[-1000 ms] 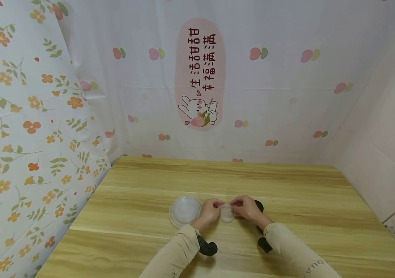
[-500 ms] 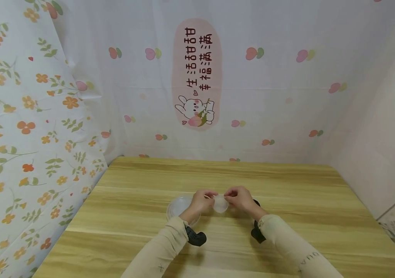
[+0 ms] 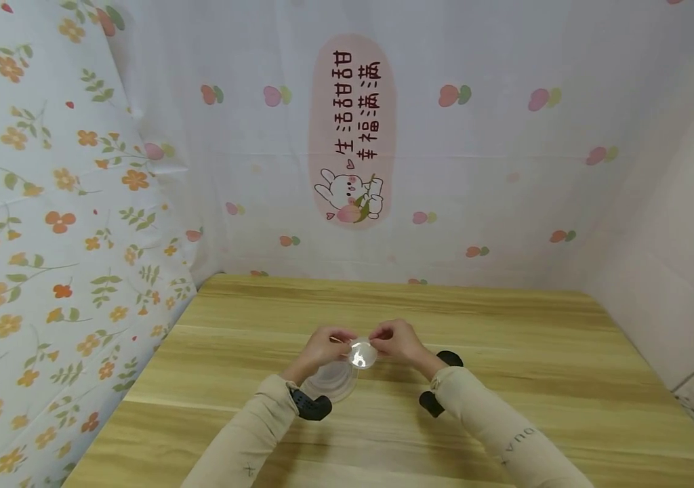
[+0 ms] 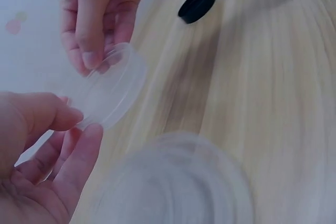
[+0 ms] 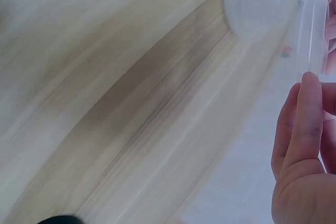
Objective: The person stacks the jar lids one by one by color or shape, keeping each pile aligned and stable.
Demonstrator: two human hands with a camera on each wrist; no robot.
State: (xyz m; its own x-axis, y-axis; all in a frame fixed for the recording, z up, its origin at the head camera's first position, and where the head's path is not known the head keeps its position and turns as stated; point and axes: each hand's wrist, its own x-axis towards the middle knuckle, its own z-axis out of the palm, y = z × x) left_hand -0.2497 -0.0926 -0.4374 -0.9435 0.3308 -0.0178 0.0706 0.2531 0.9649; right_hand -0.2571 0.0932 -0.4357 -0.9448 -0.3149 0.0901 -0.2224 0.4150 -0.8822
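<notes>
A small, round, clear plastic lid hangs between both hands in the head view. My left hand pinches its left edge between thumb and fingers. On the opposite edge, the thumb and fingers of my right hand grip it too. The left wrist view shows the lid tilted, its shallow rim visible. Just below and left of the hands, larger clear round plastic pieces sit nested on the table, partly hidden by the left hand and wrist; in the left wrist view these nested pieces look blurred.
The wood-grain table extends on both sides of the arms. Black curved wrist mounts are on both wrists. A printed cloth hangs behind the table, and a flowered cloth hangs at the left.
Both hands have carried the lid leftward and slightly away from the body, toward the nested plastic pieces. It has tilted and now catches a bright reflection.
</notes>
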